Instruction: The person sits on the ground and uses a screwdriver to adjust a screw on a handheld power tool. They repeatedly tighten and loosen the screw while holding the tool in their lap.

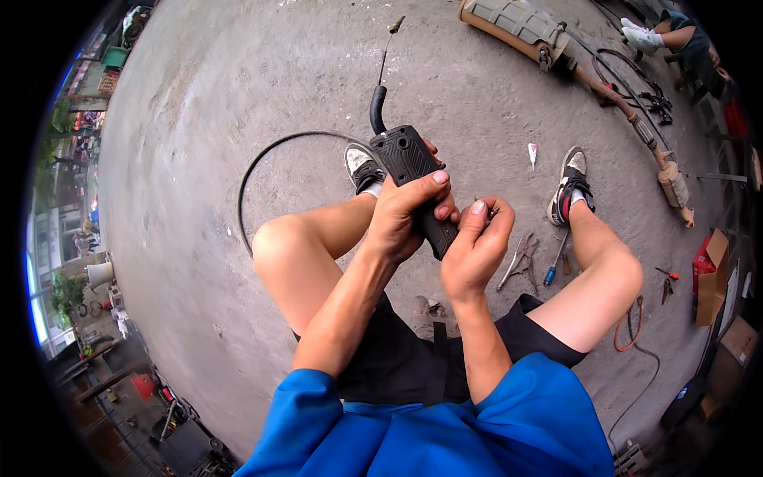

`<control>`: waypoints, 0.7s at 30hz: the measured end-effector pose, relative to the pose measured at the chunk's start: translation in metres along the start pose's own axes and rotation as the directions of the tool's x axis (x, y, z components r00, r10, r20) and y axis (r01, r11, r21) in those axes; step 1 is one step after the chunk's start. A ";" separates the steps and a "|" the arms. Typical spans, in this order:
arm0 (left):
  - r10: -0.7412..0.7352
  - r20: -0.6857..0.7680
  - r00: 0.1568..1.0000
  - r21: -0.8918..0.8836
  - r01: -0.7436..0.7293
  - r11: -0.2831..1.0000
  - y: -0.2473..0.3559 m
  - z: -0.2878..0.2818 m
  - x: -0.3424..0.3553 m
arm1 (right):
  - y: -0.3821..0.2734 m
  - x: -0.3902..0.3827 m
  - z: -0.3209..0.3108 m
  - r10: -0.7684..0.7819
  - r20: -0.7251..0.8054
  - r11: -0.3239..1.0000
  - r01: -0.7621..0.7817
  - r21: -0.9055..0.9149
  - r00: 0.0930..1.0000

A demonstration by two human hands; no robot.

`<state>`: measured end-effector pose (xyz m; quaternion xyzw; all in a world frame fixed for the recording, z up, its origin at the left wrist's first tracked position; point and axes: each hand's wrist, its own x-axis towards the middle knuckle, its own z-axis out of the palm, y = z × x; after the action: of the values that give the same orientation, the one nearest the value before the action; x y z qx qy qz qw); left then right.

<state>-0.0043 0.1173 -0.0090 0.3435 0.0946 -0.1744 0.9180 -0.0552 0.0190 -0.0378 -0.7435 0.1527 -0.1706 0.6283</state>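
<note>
- Left hand: forearm angled far and right, fingers clamped around the black handle between the knees.
- Right hand: beside the handle's near end, fingers curled together; cannot tell whether pinching anything.

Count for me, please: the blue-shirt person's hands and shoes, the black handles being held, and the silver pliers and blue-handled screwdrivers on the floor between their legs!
Hands: 2, a left hand and a right hand
Shoes: 2, a left shoe and a right shoe
Black handle: 1
Silver pliers: 1
Blue-handled screwdriver: 1
Total: 7
</note>
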 end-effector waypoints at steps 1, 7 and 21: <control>0.008 -0.013 1.000 0.036 -0.008 0.999 -0.003 0.001 0.002 | 0.001 0.004 -0.001 0.073 0.006 0.994 -0.073 0.078 0.997; 0.028 0.091 0.995 -0.039 -0.025 0.999 -0.014 0.006 0.008 | 0.005 0.038 -0.025 0.249 0.127 0.940 -0.271 0.209 0.960; -0.086 0.004 0.996 -0.335 0.082 0.939 -0.004 0.026 0.032 | -0.001 0.060 -0.030 0.281 0.292 0.876 -0.368 0.312 0.915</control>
<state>0.0252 0.0887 -0.0017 0.1792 0.1424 -0.1929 0.9541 -0.0145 -0.0341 -0.0288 -0.5938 0.1658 0.0029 0.7873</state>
